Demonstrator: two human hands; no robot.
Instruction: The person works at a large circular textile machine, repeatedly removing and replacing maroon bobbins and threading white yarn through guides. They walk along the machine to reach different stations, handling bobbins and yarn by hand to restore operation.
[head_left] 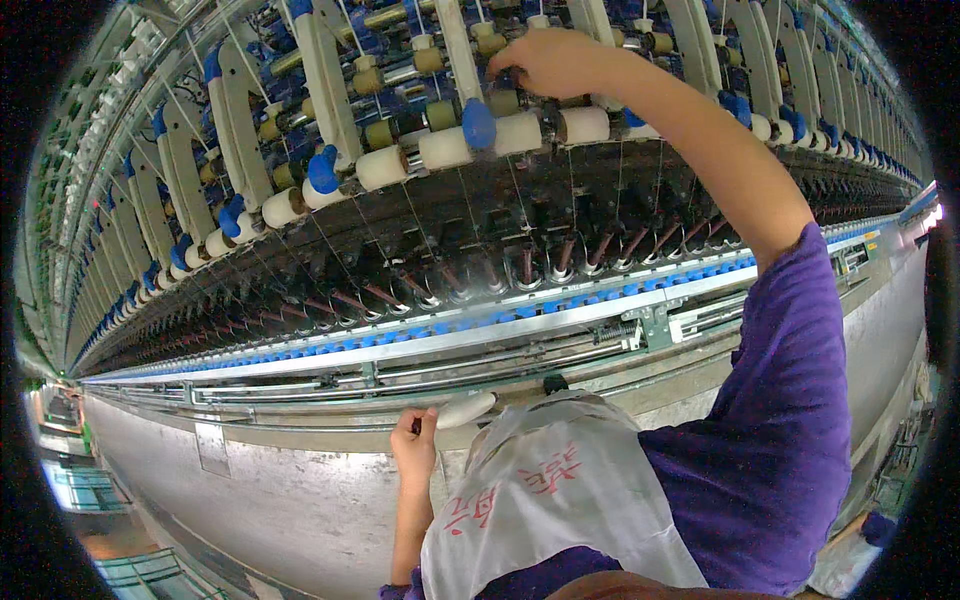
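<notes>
Tbh the white bobbin [467,409], pinched by one end in the left hand [415,441] near the apron [560,515], could've been dropped if bumped; anything pinched by the right hand [545,62] at the rollers [441,116] couldn't be told.

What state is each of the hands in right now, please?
Left hand: closed, holding a white tapered bobbin.
Right hand: fingers bent near the rollers; whether it holds anything cannot be told.
</notes>
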